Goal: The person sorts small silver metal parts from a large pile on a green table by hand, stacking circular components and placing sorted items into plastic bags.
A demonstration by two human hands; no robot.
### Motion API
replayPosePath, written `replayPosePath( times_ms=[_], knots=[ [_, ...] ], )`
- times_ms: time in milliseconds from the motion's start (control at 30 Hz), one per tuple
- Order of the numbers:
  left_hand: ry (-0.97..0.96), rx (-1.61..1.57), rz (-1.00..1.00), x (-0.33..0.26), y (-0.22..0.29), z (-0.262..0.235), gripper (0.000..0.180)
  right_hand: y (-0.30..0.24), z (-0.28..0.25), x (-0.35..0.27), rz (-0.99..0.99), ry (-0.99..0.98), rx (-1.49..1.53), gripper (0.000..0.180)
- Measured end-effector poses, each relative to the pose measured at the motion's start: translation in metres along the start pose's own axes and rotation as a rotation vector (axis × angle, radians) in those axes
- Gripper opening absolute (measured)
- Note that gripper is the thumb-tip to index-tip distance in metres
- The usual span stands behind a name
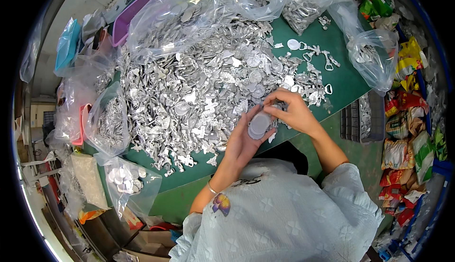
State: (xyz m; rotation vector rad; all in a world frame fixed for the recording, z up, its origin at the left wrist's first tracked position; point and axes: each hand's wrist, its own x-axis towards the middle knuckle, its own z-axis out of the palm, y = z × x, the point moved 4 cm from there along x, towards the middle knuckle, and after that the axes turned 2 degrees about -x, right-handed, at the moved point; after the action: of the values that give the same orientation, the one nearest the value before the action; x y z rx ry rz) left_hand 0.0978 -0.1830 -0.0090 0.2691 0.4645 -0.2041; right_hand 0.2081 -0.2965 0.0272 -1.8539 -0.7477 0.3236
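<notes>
shiny metal discs [259,124], matt green tabletop [348,79]

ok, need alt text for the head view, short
Seen from above, a person's left hand holds a stack of round silver metal discs while the right hand touches its top, at the edge of a large heap of small silver metal shapes on a green table. Clear plastic bags of similar parts ring the heap.

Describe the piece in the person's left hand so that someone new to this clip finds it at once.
Start at the big heap of silvery metal pieces on the green table. At its near right edge, the left hand holds a small stack of round discs, the right hand touching its top. Unlike the loose, mixed pieces around, these are stacked.
</notes>
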Motion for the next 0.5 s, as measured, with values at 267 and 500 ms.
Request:
replayPosePath(
  times_ms=[267,500],
  knots=[
    [-0.097,-0.054,-0.077,-0.006,0.001,-0.032,0.039,0.005,0.016,0.022,-0.256,-0.138,-0.648,0.035],
    [0.087,0.124,-0.011,-0.015,0.002,-0.013,0.039,0.03,-0.004,0.088,-0.268,0.233,-0.541,0.043]
  ],
)
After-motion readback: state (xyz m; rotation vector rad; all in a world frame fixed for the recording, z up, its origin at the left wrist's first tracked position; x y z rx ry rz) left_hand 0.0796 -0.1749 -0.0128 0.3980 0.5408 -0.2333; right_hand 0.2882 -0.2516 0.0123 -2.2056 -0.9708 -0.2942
